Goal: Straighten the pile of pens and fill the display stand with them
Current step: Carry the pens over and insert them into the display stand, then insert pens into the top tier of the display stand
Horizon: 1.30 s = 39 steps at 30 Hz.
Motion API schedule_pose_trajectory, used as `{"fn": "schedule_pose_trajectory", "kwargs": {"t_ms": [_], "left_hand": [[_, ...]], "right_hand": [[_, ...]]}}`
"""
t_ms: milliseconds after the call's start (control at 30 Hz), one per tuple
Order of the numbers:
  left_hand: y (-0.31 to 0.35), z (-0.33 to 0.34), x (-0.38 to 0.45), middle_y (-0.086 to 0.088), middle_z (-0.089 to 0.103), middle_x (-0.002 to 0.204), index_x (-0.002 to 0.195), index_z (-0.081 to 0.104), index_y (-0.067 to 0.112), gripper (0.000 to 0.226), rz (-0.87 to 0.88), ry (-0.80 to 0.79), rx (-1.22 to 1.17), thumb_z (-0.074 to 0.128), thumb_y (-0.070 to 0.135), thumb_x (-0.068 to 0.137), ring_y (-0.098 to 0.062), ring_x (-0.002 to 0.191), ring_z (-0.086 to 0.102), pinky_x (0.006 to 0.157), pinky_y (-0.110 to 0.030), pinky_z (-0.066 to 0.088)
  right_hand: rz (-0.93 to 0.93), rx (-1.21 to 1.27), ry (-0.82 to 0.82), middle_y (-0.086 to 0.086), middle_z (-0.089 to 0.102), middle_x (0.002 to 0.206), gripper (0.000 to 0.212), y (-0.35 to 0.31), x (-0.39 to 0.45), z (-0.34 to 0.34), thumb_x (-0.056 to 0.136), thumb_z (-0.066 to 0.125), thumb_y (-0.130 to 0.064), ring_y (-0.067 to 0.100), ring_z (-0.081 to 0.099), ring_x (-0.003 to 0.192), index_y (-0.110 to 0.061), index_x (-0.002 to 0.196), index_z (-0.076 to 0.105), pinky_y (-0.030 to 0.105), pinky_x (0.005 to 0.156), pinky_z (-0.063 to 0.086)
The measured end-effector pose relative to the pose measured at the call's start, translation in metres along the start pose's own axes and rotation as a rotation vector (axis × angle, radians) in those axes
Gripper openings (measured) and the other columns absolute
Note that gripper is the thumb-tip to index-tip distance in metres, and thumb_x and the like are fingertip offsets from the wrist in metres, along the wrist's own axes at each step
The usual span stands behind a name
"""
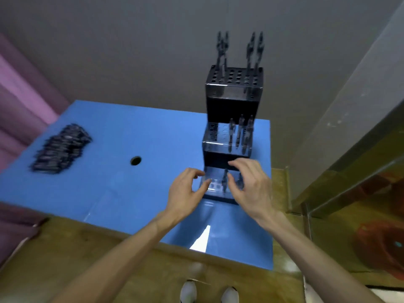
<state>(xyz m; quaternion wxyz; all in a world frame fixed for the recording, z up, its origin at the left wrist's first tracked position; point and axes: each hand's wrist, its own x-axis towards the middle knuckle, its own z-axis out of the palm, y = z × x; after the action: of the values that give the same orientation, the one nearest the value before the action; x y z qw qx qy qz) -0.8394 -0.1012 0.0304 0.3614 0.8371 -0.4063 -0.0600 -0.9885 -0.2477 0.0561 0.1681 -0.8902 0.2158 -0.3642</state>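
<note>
A black three-tier display stand point(231, 101) with clear perforated tops stands at the right of the blue table point(122, 136). Several dark pens stand upright in its top and middle tiers, and one or two in the lowest tier point(215, 186). A pile of dark pens point(61, 148) lies at the table's left side, blurred. My left hand point(185, 191) is at the lowest tier's left edge, fingers curled, thumb by the clear top. My right hand point(249, 182) hovers over the same tier with bent fingers around an upright pen point(224, 181); whether it holds that pen is unclear.
A round hole point(135, 160) sits in the table's middle. A white triangular patch point(202, 239) marks the near edge. Pink fabric point(24, 101) hangs at the left, a grey wall behind. Yellowish flooring and a gold-toned shelf point(349, 189) lie to the right. My shoes point(209, 291) show below.
</note>
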Motion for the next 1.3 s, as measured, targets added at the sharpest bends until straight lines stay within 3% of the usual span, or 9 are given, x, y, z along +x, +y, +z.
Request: {"fn": "schedule_pose_trajectory", "kwargs": {"t_ms": [133, 300, 433, 600, 700, 833, 1067, 1300], "left_hand": [[-0.05, -0.048, -0.004, 0.01, 0.059, 0.125, 0.118, 0.063, 0.022, 0.036, -0.048, -0.012, 0.203, 0.06, 0.05, 0.096, -0.015, 0.115, 0.057, 0.094, -0.037, 0.048], [-0.119, -0.127, -0.009, -0.008, 0.043, 0.155, 0.142, 0.052, 0.012, 0.059, -0.091, -0.056, 0.383, 0.054, 0.052, 0.1, -0.031, 0.138, 0.047, 0.109, -0.045, 0.041], [-0.181, -0.205, -0.021, -0.011, 0.014, 0.17, 0.16, 0.03, 0.015, 0.072, -0.165, -0.106, 0.507, 0.041, 0.058, 0.104, -0.031, 0.155, 0.02, 0.125, -0.047, 0.019], [-0.261, -0.306, -0.038, -0.008, -0.006, 0.172, 0.165, 0.01, 0.019, 0.083, -0.229, -0.204, 0.68, 0.022, 0.071, 0.101, -0.029, 0.159, 0.001, 0.128, -0.048, 0.002], [-0.303, -0.358, -0.049, -0.01, -0.004, 0.172, 0.164, 0.012, 0.018, 0.083, -0.235, -0.216, 0.736, 0.024, 0.07, 0.101, -0.031, 0.158, 0.004, 0.127, -0.05, 0.006], [-0.348, -0.417, -0.055, -0.016, 0.004, 0.17, 0.161, 0.019, 0.014, 0.078, -0.213, -0.301, 0.844, 0.047, 0.055, 0.102, -0.034, 0.154, 0.016, 0.125, -0.05, 0.016], [-0.419, -0.462, -0.014, -0.015, 0.001, 0.171, 0.164, 0.011, 0.016, 0.079, -0.27, -0.332, 0.879, 0.04, 0.058, 0.103, -0.034, 0.156, 0.01, 0.126, -0.052, 0.012], [-0.466, -0.457, 0.064, -0.016, 0.006, 0.17, 0.162, 0.017, 0.015, 0.076, -0.166, -0.424, 0.84, 0.038, 0.059, 0.104, -0.034, 0.155, 0.015, 0.125, -0.05, 0.015]], "right_hand": [[-0.111, 0.066, -0.058, 0.007, 0.061, 0.131, 0.038, -0.041, 0.011, 0.037, 0.091, 0.067, -0.02, 0.028, 0.052, 0.128, -0.006, 0.126, 0.065, 0.04, 0.105, 0.044], [-0.138, -0.11, -0.328, 0.015, 0.045, 0.153, 0.07, -0.108, 0.011, 0.095, 0.096, 0.043, -0.051, 0.038, 0.032, 0.148, -0.003, 0.147, 0.047, 0.052, 0.114, 0.037], [-0.143, -0.217, -0.481, 0.012, 0.018, 0.168, 0.091, -0.184, 0.016, 0.146, 0.094, 0.019, -0.069, 0.032, 0.004, 0.157, -0.008, 0.16, 0.023, 0.052, 0.124, 0.011], [-0.148, -0.346, -0.649, 0.011, -0.005, 0.17, 0.104, -0.289, 0.035, 0.22, 0.083, -0.001, -0.081, 0.03, -0.017, 0.155, -0.014, 0.163, 0.001, 0.054, 0.124, -0.008], [-0.152, -0.391, -0.762, 0.012, -0.003, 0.17, 0.096, -0.338, 0.06, 0.26, 0.093, 0.014, -0.078, 0.032, -0.014, 0.156, -0.013, 0.163, 0.0, 0.054, 0.124, -0.006], [-0.137, -0.408, -0.943, 0.013, 0.007, 0.169, 0.087, -0.38, 0.101, 0.303, 0.101, 0.03, -0.066, 0.035, -0.005, 0.156, -0.012, 0.163, 0.002, 0.052, 0.125, 0.005], [-0.165, -0.611, -0.883, 0.015, -0.004, 0.17, 0.085, -0.416, 0.15, 0.352, 0.101, 0.021, -0.067, 0.036, -0.011, 0.156, -0.013, 0.163, -0.002, 0.055, 0.125, 0.0], [-0.08, -0.558, -0.959, 0.017, 0.001, 0.169, 0.086, -0.399, 0.21, 0.449, 0.102, 0.032, -0.063, 0.037, -0.005, 0.156, -0.01, 0.162, 0.0, 0.055, 0.125, 0.006]]}}
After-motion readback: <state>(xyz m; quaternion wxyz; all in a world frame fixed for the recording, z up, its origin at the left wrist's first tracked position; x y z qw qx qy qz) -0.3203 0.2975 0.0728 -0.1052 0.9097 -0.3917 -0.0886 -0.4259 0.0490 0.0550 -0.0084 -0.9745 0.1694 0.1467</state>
